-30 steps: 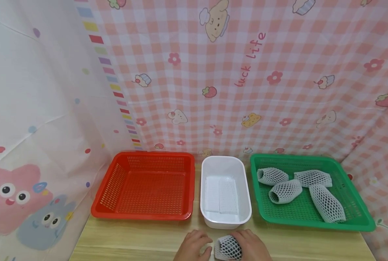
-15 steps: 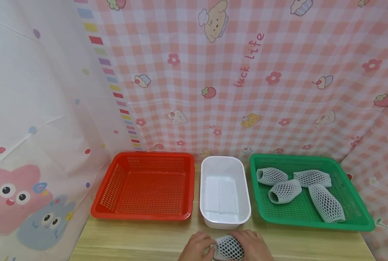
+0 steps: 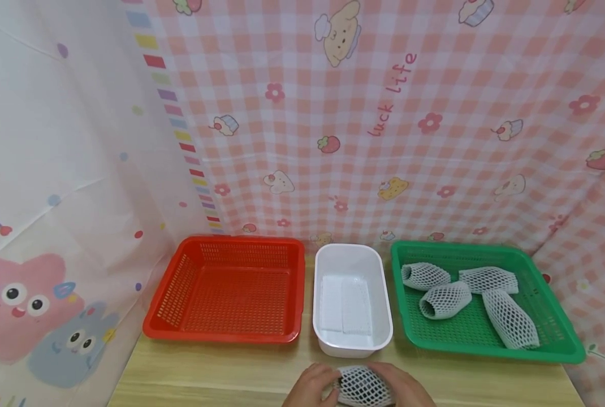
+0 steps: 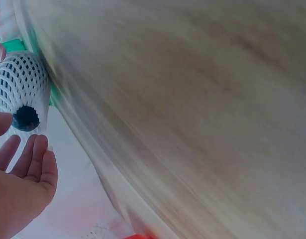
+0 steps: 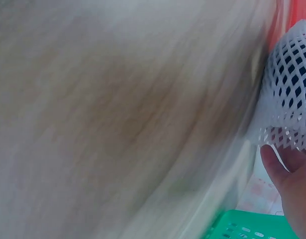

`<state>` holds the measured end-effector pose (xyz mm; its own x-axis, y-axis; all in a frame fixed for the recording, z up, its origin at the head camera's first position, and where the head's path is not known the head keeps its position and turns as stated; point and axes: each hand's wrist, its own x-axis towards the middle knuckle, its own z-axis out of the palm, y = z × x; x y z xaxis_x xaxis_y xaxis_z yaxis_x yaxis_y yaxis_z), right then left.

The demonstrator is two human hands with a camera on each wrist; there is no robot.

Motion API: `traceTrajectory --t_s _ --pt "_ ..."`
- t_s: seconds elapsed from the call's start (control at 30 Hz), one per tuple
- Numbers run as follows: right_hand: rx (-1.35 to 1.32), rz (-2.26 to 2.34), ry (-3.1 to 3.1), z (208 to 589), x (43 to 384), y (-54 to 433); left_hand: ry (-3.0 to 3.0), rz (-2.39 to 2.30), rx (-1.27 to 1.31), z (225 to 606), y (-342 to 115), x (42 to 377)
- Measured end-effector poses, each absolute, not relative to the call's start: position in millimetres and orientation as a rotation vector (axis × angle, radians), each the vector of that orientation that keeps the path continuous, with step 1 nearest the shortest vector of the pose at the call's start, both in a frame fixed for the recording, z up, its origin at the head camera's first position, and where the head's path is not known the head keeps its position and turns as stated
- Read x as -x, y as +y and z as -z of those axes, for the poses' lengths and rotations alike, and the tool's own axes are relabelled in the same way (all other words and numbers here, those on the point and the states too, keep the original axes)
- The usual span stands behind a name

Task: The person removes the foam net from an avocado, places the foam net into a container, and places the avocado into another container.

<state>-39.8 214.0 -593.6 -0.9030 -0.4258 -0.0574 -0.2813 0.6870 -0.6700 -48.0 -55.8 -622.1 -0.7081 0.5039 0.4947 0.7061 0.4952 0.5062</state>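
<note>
Near the table's front edge, a white foam net sleeve [image 3: 364, 387] lies between my two hands. Something dark with a rounded end [image 4: 26, 118] fills it, visible through the mesh and at the left opening; its kind is unclear. My left hand [image 3: 310, 387] holds that left end, thumb on one side and fingertips at the lower rim. The right hand [image 3: 406, 387] grips the sleeve from the other side, its fingers over the top. In the right wrist view, the right thumb [image 5: 275, 167] is at the sleeve's loose, see-through end. The sleeve's underside is hidden.
Behind the hands stands a white tub [image 3: 353, 345] with two flat white pieces in it. A red basket [image 3: 223, 338] is at the left. At the right, a green basket [image 3: 485, 351] holds several net sleeves [image 3: 445, 299]. A patterned curtain [image 3: 302, 113] hangs behind.
My left hand has moved right, from apart to touching the sleeve's left end. Sleeve and right hand have shifted slightly right. The baskets and tub stay in place.
</note>
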Motion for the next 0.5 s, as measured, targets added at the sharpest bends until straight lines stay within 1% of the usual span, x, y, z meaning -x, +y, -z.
traceTrajectory --t_s 0.3,0.5 --pt "0.558 1.045 2.609 592 38 221 -2.671 1.182 0.987 611 -56 47" --pt "0.688 1.098 2.612 595 40 227 -2.72 1.266 1.064 607 -54 54"
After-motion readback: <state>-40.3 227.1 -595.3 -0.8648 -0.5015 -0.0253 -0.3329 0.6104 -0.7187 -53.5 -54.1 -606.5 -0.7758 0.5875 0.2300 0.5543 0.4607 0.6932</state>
